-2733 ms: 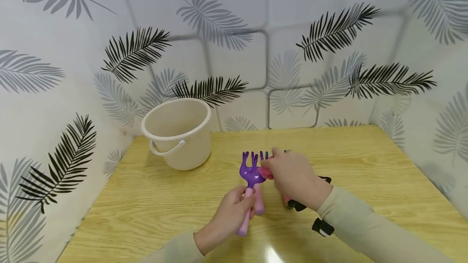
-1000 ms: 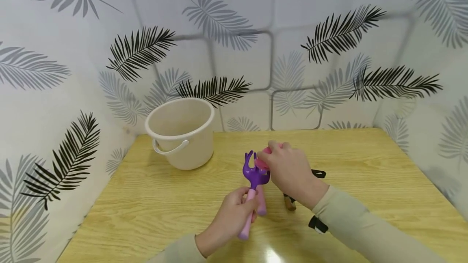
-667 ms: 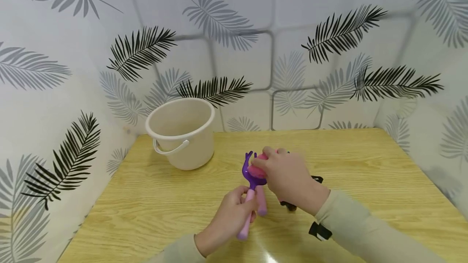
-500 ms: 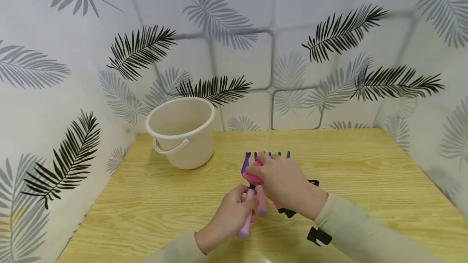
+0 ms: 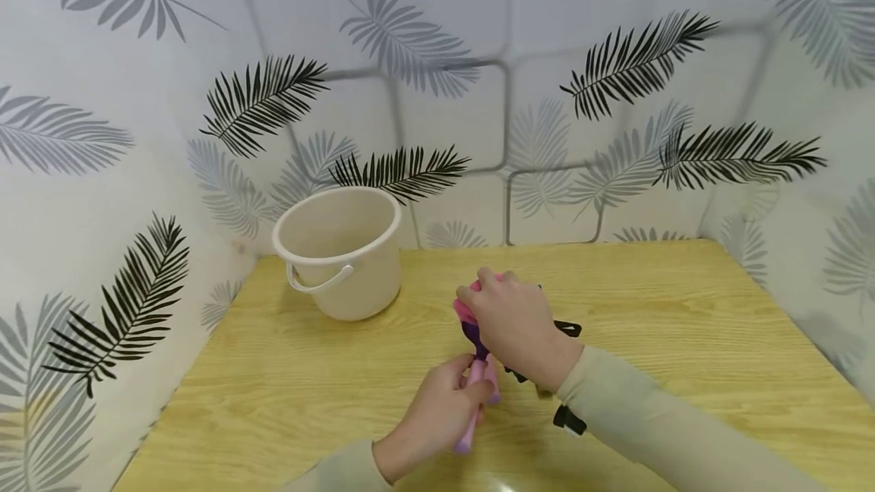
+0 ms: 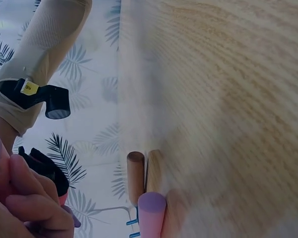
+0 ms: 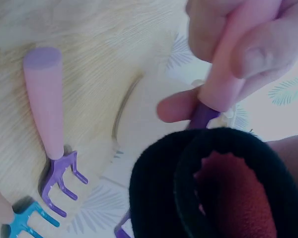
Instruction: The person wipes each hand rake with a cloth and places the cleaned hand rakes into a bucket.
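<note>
My left hand (image 5: pixel 437 405) grips the pink handle of a purple hand rake (image 5: pixel 475 336), held over the table with its head pointing away from me. My right hand (image 5: pixel 513 321) holds a pink cloth (image 5: pixel 468 304) around the rake's head, fingers bent over it, so the tines are hidden. In the right wrist view the cloth shows a fuzzy pink inside and a thick black edge (image 7: pixel 159 183), close against the purple neck. A second purple hand rake (image 7: pixel 59 181) with a pink handle lies on the table just beneath.
A blue rake (image 7: pixel 27 218) lies beside the second purple one. Wooden handles (image 6: pixel 135 176) show in the left wrist view. A cream bucket (image 5: pixel 349 287) with its handle down stands at the back left of the wooden table (image 5: pixel 273 401), before a leaf-patterned wall.
My right hand has slid the pink cloth down over the purple rake's head, then back up to its tines, which it now covers. The rake's handle has shifted slightly right and stands more upright.
</note>
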